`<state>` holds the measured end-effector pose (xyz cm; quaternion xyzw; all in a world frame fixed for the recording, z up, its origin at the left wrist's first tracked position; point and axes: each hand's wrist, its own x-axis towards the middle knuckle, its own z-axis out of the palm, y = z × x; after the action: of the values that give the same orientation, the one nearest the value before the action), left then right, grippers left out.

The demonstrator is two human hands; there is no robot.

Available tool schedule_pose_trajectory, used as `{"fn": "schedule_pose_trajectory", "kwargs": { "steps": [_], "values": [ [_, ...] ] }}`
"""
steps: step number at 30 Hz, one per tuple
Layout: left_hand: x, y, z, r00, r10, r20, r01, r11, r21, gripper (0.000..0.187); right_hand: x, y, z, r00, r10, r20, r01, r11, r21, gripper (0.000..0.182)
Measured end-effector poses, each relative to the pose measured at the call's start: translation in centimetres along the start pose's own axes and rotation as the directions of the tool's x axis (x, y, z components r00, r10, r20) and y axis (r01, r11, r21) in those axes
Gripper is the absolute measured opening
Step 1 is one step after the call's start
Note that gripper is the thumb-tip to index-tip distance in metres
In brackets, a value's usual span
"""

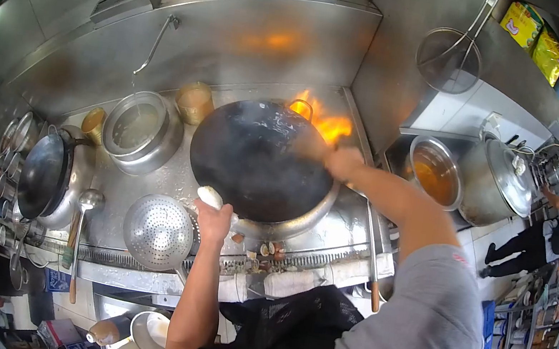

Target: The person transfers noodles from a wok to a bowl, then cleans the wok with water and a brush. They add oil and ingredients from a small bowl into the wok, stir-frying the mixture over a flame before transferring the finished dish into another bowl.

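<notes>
A large dark wok (259,164) sits tilted on the burner, with smoke over it and orange flames (333,126) behind its right rim. My left hand (214,217) is closed round a white cloth (209,197) at the wok's near left edge. At the right rim is my right hand (344,164), its fingers closed on something blurred that reaches over the wok. A perforated strainer (158,232) lies left of my left hand. Bits of food debris lie below the wok's near rim.
A pot of water (135,125) stands left under a tap (158,44). Further left are a second wok (42,175) and a ladle (90,200). At right are a pot of orange liquid (434,176), a lidded pot (492,179) and another person (549,233).
</notes>
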<state>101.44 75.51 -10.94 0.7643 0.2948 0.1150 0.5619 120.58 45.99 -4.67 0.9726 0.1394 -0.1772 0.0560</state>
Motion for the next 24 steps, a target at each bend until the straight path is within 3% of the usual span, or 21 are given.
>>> {"fn": "schedule_pose_trajectory", "kwargs": {
  "steps": [1,3,5,7,8,10,12,13,14,15,17,18,19,20,22,23,24],
  "values": [
    [0.5,-0.1,0.1,1.000,0.001,-0.011,-0.001,1.000,0.008,0.067,1.7,0.2,-1.5,0.983,0.172,-0.059,-0.153,0.960,0.235,0.040],
    [0.9,-1.2,0.3,0.999,-0.032,0.019,0.032,0.999,-0.034,0.065,9.0,-2.7,2.9,0.965,0.144,-0.221,-0.087,0.965,0.247,0.055],
    [1.4,-2.6,0.7,1.000,0.027,-0.010,-0.027,1.000,-0.002,0.060,9.0,-7.5,5.5,0.985,0.084,-0.148,-0.040,0.959,0.281,0.055],
    [2.5,-1.7,-0.6,0.978,-0.090,0.186,0.126,0.974,-0.191,0.048,6.1,-11.0,5.9,1.000,0.003,-0.024,0.006,0.935,0.353,0.052],
    [2.6,-0.6,-1.4,0.936,-0.208,0.283,0.283,0.924,-0.257,0.035,4.7,-11.1,5.1,1.000,0.001,-0.030,0.010,0.932,0.363,0.052],
    [3.6,-1.5,-1.1,0.946,-0.183,0.268,0.249,0.939,-0.237,0.034,1.1,-10.5,3.7,0.974,-0.222,0.051,0.181,0.890,0.419,0.053],
    [4.1,-3.7,-0.7,0.951,-0.144,0.272,0.203,0.958,-0.201,0.033,-2.2,-7.6,3.8,0.957,-0.290,0.018,0.255,0.869,0.425,0.056],
    [2.4,-3.3,-1.0,0.973,-0.059,0.225,0.096,0.983,-0.158,0.034,-4.1,-5.7,4.3,0.936,-0.350,-0.021,0.325,0.844,0.427,0.059],
    [0.7,-3.2,-1.5,0.978,-0.026,0.205,0.070,0.975,-0.211,0.037,-6.7,-3.6,4.3,0.936,-0.348,-0.046,0.325,0.810,0.488,0.059],
    [-0.8,-2.9,-2.0,0.982,0.016,0.188,0.034,0.964,-0.262,0.040,-9.9,-1.3,3.5,0.939,-0.335,-0.078,0.321,0.773,0.547,0.059],
    [-4.1,-1.0,-3.9,0.988,0.038,0.152,0.018,0.936,-0.352,0.049,-16.2,3.0,1.0,0.974,-0.192,0.120,0.039,0.664,0.747,0.059],
    [-5.2,0.4,-4.8,0.978,0.035,0.204,0.044,0.928,-0.371,0.054,-16.1,6.7,4.3,0.977,-0.192,-0.088,0.191,0.627,0.755,0.060],
    [-4.7,0.1,-5.2,0.990,0.079,0.113,-0.044,0.956,-0.289,0.051,-16.1,9.7,7.7,0.941,-0.183,-0.286,0.337,0.592,0.732,0.061],
    [-4.0,0.6,-5.9,0.992,0.067,0.108,-0.044,0.979,-0.200,0.048,-17.6,10.8,8.7,0.944,-0.178,-0.279,0.329,0.587,0.739,0.061],
    [-3.3,3.3,-5.9,0.994,0.087,0.064,-0.080,0.992,-0.097,0.042,-20.3,12.5,9.8,0.986,0.102,-0.132,0.096,0.300,0.949,0.060],
    [-3.5,5.1,-5.7,0.993,0.117,0.025,-0.115,0.990,-0.082,0.039,-20.8,13.1,11.1,0.985,0.110,-0.129,0.091,0.298,0.950,0.060],
    [-3.5,6.7,-5.4,0.990,0.144,-0.003,-0.144,0.989,0.018,0.039,-20.6,13.7,13.2,0.977,0.161,-0.140,0.105,0.210,0.972,0.059]
  ]
}}
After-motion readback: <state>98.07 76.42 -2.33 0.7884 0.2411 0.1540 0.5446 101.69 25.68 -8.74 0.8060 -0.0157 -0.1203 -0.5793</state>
